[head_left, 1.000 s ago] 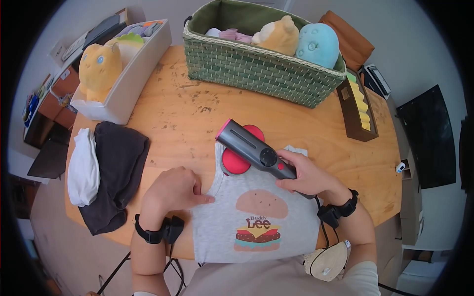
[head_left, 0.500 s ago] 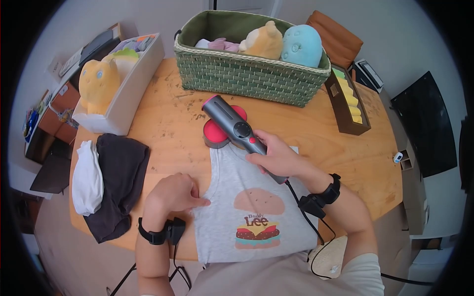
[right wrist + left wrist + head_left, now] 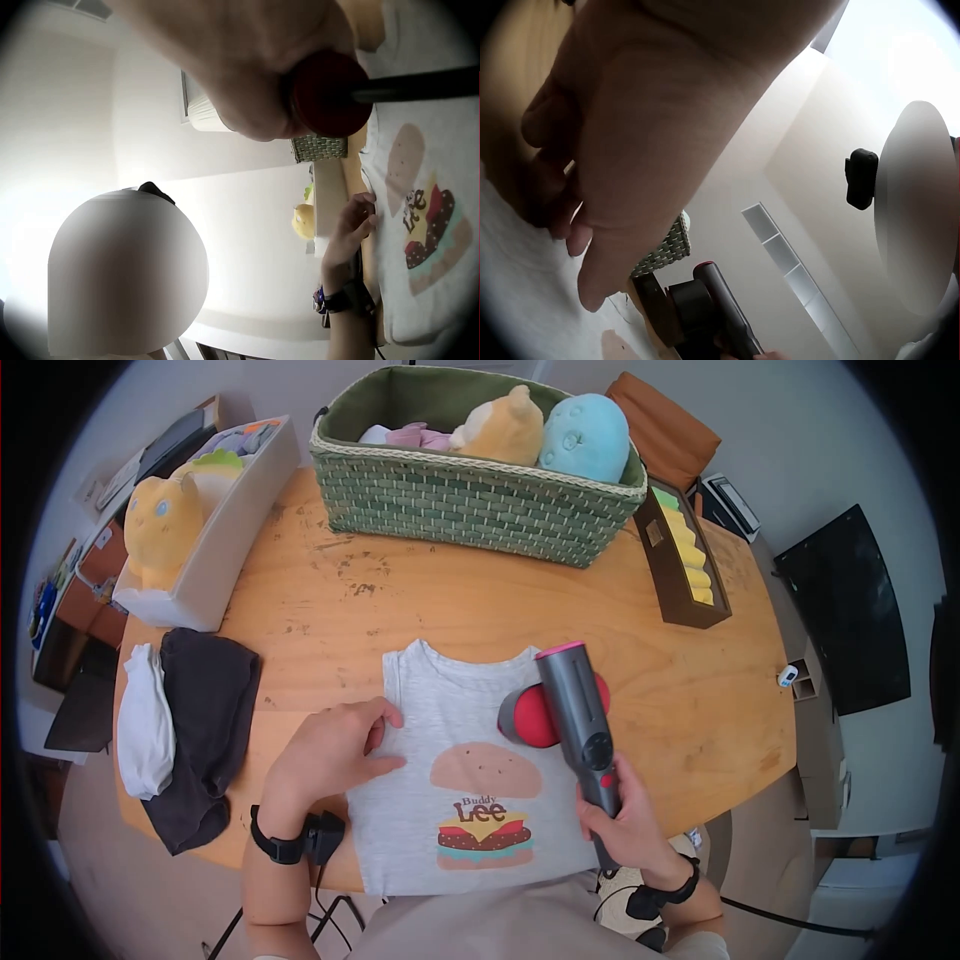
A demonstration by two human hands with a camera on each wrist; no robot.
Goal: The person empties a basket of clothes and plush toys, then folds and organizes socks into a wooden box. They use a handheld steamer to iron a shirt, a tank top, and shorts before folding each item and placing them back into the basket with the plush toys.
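A light grey shirt (image 3: 430, 700) with a burger print lies flat at the table's front edge. My right hand (image 3: 637, 825) grips the handle of a grey and pink corded device (image 3: 574, 705), whose red round heads (image 3: 534, 717) are over the shirt's upper right side. At the shirt's left edge, my left hand (image 3: 335, 745) touches the cloth, thumb extended and fingers loosely bent. The left wrist view shows that hand (image 3: 645, 142) with its fingertips at the fabric. In the right wrist view my right hand (image 3: 262, 75) is round the handle, its palm side hidden.
White cloth (image 3: 146, 725) and dark cloth (image 3: 208, 710) lie left. Behind stand a white box (image 3: 215, 550) with a yellow plush, a green woven basket (image 3: 450, 510) with plush toys, and a brown box (image 3: 697, 610) of rolled yellow cloths. A cord hangs by my right arm.
My right hand has brought the device from beyond the shirt's upper left, across to its upper right side and nearer my body. The shirt's neckline has come into view. My left hand stays at the left edge.
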